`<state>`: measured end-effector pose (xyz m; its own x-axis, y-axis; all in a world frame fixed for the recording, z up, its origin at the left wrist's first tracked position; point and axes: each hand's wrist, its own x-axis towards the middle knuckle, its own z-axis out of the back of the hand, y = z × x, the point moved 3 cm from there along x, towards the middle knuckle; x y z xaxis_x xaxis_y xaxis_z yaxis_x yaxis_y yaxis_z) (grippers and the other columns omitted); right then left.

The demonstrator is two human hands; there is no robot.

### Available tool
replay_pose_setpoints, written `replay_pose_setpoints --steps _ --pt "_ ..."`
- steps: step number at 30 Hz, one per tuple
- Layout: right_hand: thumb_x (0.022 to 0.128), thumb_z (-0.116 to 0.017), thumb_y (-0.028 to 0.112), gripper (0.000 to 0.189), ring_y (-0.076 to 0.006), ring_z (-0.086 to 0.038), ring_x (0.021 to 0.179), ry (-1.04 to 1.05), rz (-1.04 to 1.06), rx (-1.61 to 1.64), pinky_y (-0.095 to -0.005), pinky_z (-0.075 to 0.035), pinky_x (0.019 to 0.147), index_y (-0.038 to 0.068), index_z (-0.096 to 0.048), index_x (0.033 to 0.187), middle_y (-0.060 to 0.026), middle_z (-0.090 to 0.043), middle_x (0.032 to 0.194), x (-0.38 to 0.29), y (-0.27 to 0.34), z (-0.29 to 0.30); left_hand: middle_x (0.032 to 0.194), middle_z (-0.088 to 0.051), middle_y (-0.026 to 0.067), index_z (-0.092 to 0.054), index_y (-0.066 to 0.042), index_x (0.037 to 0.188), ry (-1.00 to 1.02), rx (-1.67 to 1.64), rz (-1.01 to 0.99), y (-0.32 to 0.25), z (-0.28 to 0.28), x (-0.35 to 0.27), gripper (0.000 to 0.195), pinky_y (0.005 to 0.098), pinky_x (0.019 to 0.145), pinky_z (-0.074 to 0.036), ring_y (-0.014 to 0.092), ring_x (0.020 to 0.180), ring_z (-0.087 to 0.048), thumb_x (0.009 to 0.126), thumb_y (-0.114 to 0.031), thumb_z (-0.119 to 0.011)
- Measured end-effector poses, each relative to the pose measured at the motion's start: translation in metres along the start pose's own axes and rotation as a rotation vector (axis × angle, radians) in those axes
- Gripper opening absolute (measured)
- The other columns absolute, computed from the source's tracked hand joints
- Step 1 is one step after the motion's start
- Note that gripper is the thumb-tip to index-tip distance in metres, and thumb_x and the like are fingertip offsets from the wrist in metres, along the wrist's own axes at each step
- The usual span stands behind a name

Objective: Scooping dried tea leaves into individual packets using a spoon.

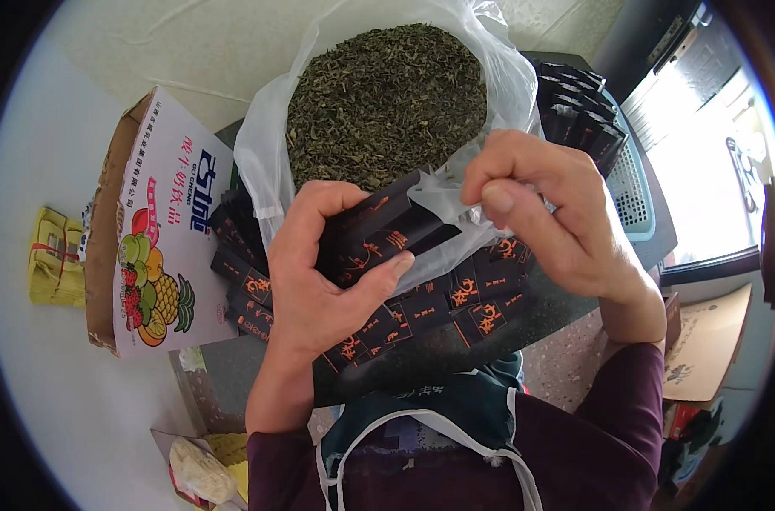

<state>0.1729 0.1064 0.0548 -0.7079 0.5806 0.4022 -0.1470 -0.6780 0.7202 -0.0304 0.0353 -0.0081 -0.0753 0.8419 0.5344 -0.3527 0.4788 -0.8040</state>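
Note:
My left hand [320, 268] grips a black printed tea pouch [378, 233], tilted with its mouth towards the right. Pale, translucent film like an inner bag [435, 195] sticks out of that mouth. The thumb and fingers of my right hand [547, 204] are pinched on the film; its far end is hidden behind them. Just beyond both hands, a large clear plastic bag [269, 137] lies open, full of loose dried tea leaves [387, 102]. Below the hands, several flat black pouches [394, 322] with orange print overlap on the dark tabletop [438, 364].
At the left stands a cardboard carton [164, 255] with printed fruit, and more black pouches lie beside it. A light-blue plastic basket [636, 191] at the right holds several filled-looking black packets [579, 115]. Bundled yellow packets [56, 259] are at the far left.

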Motion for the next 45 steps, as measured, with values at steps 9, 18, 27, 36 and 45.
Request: replay_pose_setpoints --steps 9,18,27,36,45 --pt "0.097 -0.048 0.014 0.018 -0.0053 -0.050 0.066 -0.131 -0.085 0.223 -0.0203 -0.039 0.061 0.001 -0.061 0.094 0.0005 -0.055 0.074 0.018 -0.012 0.027 0.095 -0.058 0.0057 -0.057 0.001 0.103 -0.082 -0.066 0.112 0.009 0.009 0.008 0.045 0.0253 0.078 -0.047 0.012 0.086 -0.056 0.067 -0.006 -0.082" --pt "0.094 -0.053 0.017 0.019 -0.0384 -0.061 0.078 -0.102 0.014 -0.757 -0.0427 -0.049 0.073 0.001 -0.061 0.098 -0.0175 -0.065 0.084 0.059 -0.094 -0.001 0.092 -0.059 0.0039 -0.057 0.000 0.104 -0.119 -0.012 0.118 0.014 0.015 0.011 0.045 0.0248 0.077 -0.048 0.011 0.083 -0.057 0.067 -0.006 -0.082" --pt "0.097 -0.051 0.023 0.024 -0.0133 -0.060 0.067 0.027 -0.260 -0.026 -0.0281 -0.048 0.062 0.001 -0.062 0.095 -0.0043 -0.059 0.072 0.086 -0.142 -0.037 0.092 -0.060 0.0046 -0.057 0.000 0.103 -0.145 0.008 0.156 0.019 0.020 0.011 0.044 0.0244 0.077 -0.048 0.011 0.083 -0.058 0.067 -0.006 -0.082" --pt "0.102 -0.047 0.029 0.028 -0.0036 -0.052 0.063 -0.035 -0.340 0.171 -0.0185 -0.040 0.058 0.006 -0.062 0.096 0.0039 -0.056 0.071 0.082 -0.092 0.012 0.089 -0.062 0.0043 -0.058 0.000 0.104 -0.189 -0.001 0.207 0.026 0.020 0.012 0.041 0.0238 0.075 -0.048 0.010 0.080 -0.058 0.070 -0.006 -0.081" --pt "0.102 -0.047 0.026 0.028 -0.0052 -0.052 0.064 0.067 -0.261 0.146 -0.0194 -0.040 0.059 0.005 -0.062 0.093 0.0021 -0.055 0.071 0.071 -0.046 0.029 0.088 -0.064 0.0056 -0.059 0.000 0.106 -0.202 0.082 0.261 0.022 0.008 0.024 0.042 0.0253 0.072 -0.050 0.010 0.077 -0.059 0.073 -0.010 -0.082"
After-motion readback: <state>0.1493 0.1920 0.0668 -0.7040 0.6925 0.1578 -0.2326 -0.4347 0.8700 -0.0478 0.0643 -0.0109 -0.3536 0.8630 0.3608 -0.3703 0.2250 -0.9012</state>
